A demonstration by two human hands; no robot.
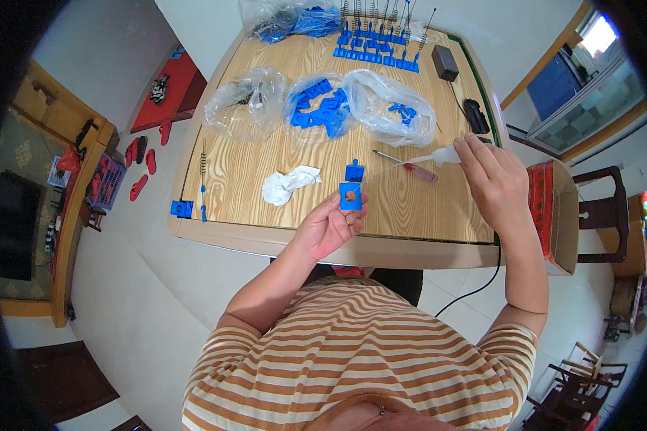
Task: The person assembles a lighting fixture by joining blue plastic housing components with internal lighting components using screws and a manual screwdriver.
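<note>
Between the thumb and fingers of my left hand [331,228] is a flat blue plastic piece with a round hole [350,204], raised at the table's front edge. Just beyond it is a second blue plastic piece [354,171]; whether the two are joined I cannot tell. My right hand [490,176] grips a translucent white squeeze bottle [446,155], its narrow nozzle tilted left toward the blue pieces. Under the nozzle lies a screwdriver [420,172] with a red handle. A crumpled white tissue [289,184] rests left of the blue pieces.
Clear plastic bags [244,108] stand across the middle, two with blue parts. Assembled blue bases with springs [377,50] fill the far right. A dark box [444,63] and a black device [474,116] line the right edge. One spring rod [203,179] lies left.
</note>
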